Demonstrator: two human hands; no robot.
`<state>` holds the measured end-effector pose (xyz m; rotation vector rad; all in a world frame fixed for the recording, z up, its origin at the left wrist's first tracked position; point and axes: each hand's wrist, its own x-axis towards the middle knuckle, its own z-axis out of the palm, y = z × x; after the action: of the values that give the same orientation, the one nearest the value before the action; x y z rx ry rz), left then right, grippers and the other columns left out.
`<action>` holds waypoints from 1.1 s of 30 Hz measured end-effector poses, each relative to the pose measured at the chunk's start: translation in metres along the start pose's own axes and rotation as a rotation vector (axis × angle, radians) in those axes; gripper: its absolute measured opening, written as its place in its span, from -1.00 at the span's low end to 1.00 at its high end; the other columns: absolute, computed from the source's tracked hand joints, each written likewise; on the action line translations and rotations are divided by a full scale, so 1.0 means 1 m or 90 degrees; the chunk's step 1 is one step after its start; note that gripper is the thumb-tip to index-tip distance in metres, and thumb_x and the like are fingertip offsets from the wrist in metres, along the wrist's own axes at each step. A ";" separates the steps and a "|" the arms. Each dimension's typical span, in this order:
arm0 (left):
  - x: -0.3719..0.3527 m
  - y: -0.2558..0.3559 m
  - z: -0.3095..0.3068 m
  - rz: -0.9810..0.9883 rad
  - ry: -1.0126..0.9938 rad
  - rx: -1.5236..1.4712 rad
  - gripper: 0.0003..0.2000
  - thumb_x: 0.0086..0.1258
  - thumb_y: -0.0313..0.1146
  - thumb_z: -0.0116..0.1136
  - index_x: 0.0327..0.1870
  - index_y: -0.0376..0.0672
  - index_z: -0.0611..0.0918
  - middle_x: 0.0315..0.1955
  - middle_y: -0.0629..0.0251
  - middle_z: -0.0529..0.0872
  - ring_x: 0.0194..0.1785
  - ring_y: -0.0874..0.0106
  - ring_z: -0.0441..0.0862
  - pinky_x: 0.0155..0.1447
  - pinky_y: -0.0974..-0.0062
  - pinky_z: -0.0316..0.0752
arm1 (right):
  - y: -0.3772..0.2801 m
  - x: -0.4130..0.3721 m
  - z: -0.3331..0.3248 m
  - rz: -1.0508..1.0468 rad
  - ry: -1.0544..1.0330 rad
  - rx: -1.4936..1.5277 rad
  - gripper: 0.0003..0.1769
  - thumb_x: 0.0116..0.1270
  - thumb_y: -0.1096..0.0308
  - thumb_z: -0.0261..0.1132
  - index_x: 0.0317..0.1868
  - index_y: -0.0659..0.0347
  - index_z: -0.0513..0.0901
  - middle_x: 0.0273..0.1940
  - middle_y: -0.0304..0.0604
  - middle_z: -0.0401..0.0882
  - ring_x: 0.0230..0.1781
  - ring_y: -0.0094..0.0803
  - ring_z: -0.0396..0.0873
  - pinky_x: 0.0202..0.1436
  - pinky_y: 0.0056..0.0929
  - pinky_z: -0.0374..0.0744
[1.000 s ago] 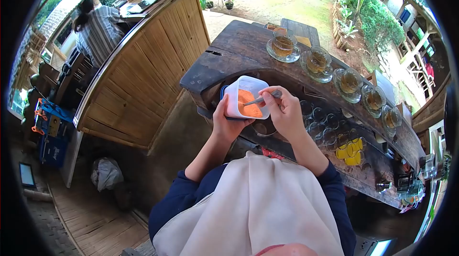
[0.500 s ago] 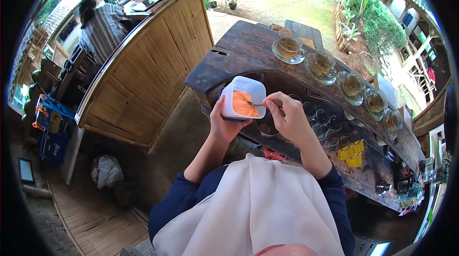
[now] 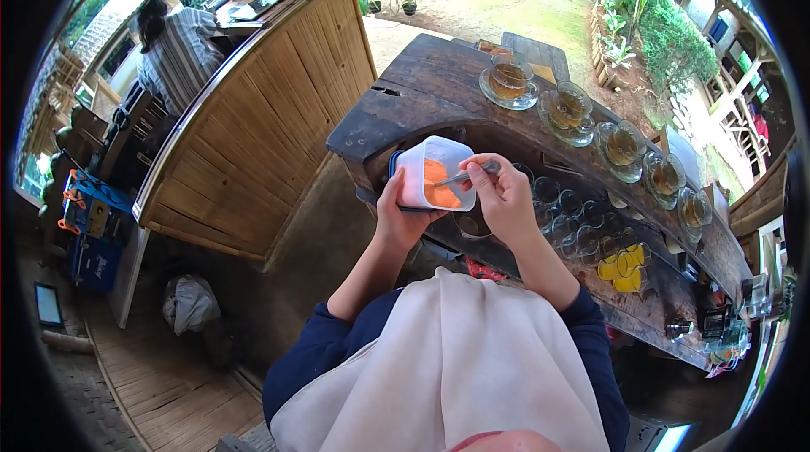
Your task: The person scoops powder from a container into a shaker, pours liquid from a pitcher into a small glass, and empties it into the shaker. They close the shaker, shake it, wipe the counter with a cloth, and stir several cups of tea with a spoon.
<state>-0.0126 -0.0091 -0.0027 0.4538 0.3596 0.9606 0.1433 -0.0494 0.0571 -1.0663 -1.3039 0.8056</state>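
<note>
My left hand is wrapped round a white plastic tub, tilted so that its opening faces right. Orange powder lies inside, and a blue lid edge shows behind the tub. Between the fingers and thumb of my right hand is a metal spoon, its bowl end in the powder. Beyond my hands, several glass cups of brown liquid stand on saucers along the dark wooden counter.
Empty glasses sit on a lower shelf to the right, beside glasses with yellow contents. A bamboo-fronted counter rises at the left, with a person in a striped top behind it. A pale sack rests on the floor.
The spoon's handle has swung upward in my right hand, and the powder has shifted around its bowl. The tub is turned slightly further, while my left hand keeps its hold.
</note>
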 end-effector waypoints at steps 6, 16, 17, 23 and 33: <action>0.002 0.003 -0.003 -0.011 0.021 0.008 -0.43 0.34 0.14 -0.11 0.25 -0.05 0.35 0.15 0.20 0.46 0.16 0.24 0.45 0.11 0.17 0.40 | -0.006 0.014 -0.013 -0.248 -0.007 -0.226 -0.89 0.33 0.46 0.18 -0.22 0.32 0.58 -0.37 -0.11 0.64 -0.37 -0.39 0.61 -0.34 -0.49 0.52; 0.008 0.008 0.001 0.001 0.024 -0.012 -0.42 0.36 0.15 -0.17 0.24 -0.08 0.36 0.14 0.18 0.47 0.15 0.24 0.45 0.10 0.16 0.39 | 0.003 -0.002 -0.013 -0.222 -0.045 -0.251 -0.92 0.28 0.51 0.20 -0.24 0.34 0.53 -0.31 -0.04 0.61 -0.33 -0.17 0.60 -0.33 -0.35 0.53; 0.009 0.007 0.000 0.004 0.031 -0.012 -0.43 0.38 0.15 -0.23 0.24 -0.08 0.38 0.13 0.18 0.48 0.13 0.24 0.48 0.05 0.18 0.43 | 0.001 -0.003 -0.014 -0.222 -0.045 -0.252 -0.92 0.28 0.51 0.20 -0.24 0.34 0.53 -0.31 -0.04 0.61 -0.33 -0.17 0.60 -0.33 -0.35 0.53; 0.010 0.002 -0.003 -0.005 -0.025 -0.031 -0.40 0.36 0.15 -0.15 0.27 -0.11 0.33 0.16 0.16 0.45 0.20 0.21 0.43 0.20 0.09 0.34 | -0.004 -0.012 -0.006 -0.170 -0.068 -0.197 -0.90 0.38 0.47 0.13 -0.19 0.32 0.55 -0.51 -0.19 0.57 -0.50 -0.61 0.51 -0.40 -0.59 0.45; 0.006 0.001 -0.002 0.015 -0.027 0.003 -0.39 0.36 0.12 -0.14 0.29 -0.13 0.30 0.18 0.15 0.44 0.21 0.20 0.42 0.21 0.06 0.33 | -0.003 -0.006 -0.008 0.008 -0.016 -0.030 -0.85 0.43 0.43 0.09 -0.17 0.33 0.54 -0.30 -0.23 0.60 -0.29 -0.59 0.56 -0.16 -0.61 0.50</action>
<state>-0.0106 -0.0029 -0.0048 0.4822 0.3185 0.9711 0.1505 -0.0567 0.0581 -1.1054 -1.3444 0.8042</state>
